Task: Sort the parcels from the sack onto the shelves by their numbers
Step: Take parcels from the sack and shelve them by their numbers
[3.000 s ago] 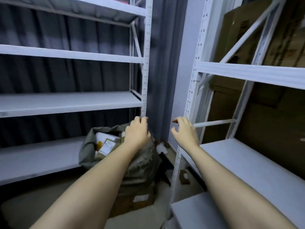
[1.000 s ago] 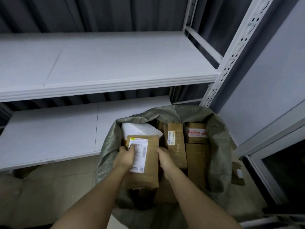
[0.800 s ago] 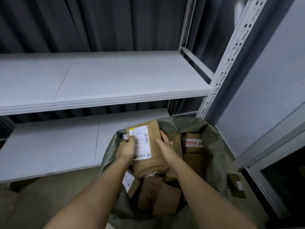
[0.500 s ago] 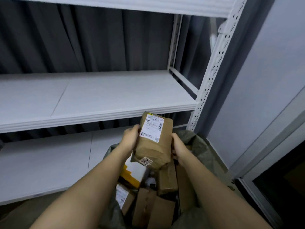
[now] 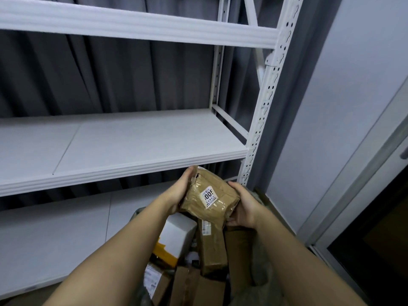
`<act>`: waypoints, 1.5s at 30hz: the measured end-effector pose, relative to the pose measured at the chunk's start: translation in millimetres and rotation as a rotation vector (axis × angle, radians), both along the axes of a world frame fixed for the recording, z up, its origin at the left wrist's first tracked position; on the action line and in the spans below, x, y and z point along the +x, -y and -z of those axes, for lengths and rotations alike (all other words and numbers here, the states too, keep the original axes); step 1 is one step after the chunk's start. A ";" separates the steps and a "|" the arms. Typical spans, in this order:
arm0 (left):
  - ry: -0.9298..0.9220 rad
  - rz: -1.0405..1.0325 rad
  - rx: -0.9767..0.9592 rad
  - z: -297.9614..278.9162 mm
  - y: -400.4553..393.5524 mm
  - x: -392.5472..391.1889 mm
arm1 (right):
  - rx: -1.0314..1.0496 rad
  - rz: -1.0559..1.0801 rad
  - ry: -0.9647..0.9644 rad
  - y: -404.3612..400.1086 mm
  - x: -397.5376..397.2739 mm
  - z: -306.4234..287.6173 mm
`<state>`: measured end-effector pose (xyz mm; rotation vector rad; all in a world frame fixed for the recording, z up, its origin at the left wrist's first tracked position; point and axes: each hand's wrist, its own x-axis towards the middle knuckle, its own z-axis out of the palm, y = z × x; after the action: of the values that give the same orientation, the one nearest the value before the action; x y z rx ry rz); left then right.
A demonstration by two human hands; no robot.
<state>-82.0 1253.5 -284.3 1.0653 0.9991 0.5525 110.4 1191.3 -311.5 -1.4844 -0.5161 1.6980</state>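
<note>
Seen from head height, looking down past two bare forearms. Held between both hands — a brown paper-wrapped parcel [image 5: 212, 198], taped and crumpled, tilted, with a small white sticker [image 5: 208, 195] facing up; printed digits on it, seemingly "005", upside down. Left hand [image 5: 180, 192] curled around the parcel's left end, thumb on top near the upper corner. Right hand [image 5: 242, 206] cupped under and around the right end, fingers wrapped beneath. Parcel raised just above the open grey-green sack [image 5: 262, 261], in front of the edge of the middle shelf [image 5: 123, 138].

Inside the sack, directly below — a white box [image 5: 178, 233], a long brown parcel [image 5: 213, 248] standing on end, a yellow package [image 5: 164, 252] partly hidden, and more cardboard boxes [image 5: 192, 288] with labels.

White metal shelving unit behind, with a perforated upright post [image 5: 265, 102] at right, an upper shelf [image 5: 136, 27], and a lower shelf [image 5: 55, 237] beside the sack. Dark grey curtain [image 5: 110, 80] at the back; pale wall [image 5: 331, 96] to the right.
</note>
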 end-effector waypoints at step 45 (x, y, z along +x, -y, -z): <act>-0.054 -0.074 0.163 1.0 8.9 -19.3 | 0.051 0.084 0.051 -2.9 -7.3 -50.9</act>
<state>-101.3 1244.7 -285.3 1.1962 1.0573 0.6779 103.2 1194.2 -260.6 -1.4957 -0.5133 1.5744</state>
